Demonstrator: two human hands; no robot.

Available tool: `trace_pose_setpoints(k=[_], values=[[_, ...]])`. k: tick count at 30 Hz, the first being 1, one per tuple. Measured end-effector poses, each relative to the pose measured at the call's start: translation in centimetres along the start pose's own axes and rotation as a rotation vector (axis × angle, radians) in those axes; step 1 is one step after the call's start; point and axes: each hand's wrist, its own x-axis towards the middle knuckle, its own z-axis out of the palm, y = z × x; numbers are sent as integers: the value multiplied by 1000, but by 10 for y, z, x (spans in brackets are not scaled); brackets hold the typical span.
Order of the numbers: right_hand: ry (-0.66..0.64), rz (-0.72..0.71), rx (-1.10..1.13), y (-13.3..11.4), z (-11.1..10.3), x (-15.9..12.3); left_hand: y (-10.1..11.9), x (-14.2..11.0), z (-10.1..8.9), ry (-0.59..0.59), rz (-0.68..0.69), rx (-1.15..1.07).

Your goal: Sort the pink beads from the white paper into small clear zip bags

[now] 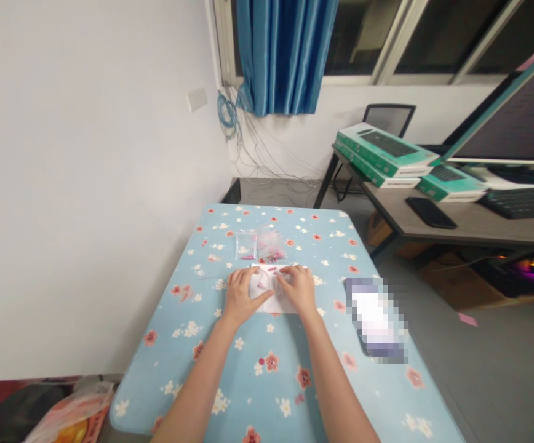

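Left hand and right hand sit together on a white paper sheet, fingertips nearly meeting; can't tell if they grip it. Sheet lies on a blue floral tablecloth, just below two clear plastic bags holding pink beads.

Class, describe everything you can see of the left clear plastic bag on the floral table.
The small clear plastic bag lies flat on the blue floral table cover, beyond the left hand and right hand. Small pink pieces, perhaps beads, gather along its lower edge. It sits against a second, similar bag on its right. Neither touches it.
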Motion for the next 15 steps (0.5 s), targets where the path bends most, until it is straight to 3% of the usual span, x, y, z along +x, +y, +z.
trace_pose_setpoints(k=[5,15], values=[[-44,52,-118,-13,0,1,0,-1,1,-7,-12,8],[-52,74,-143,-17,1,1,1,0,0,-9,-4,8]])
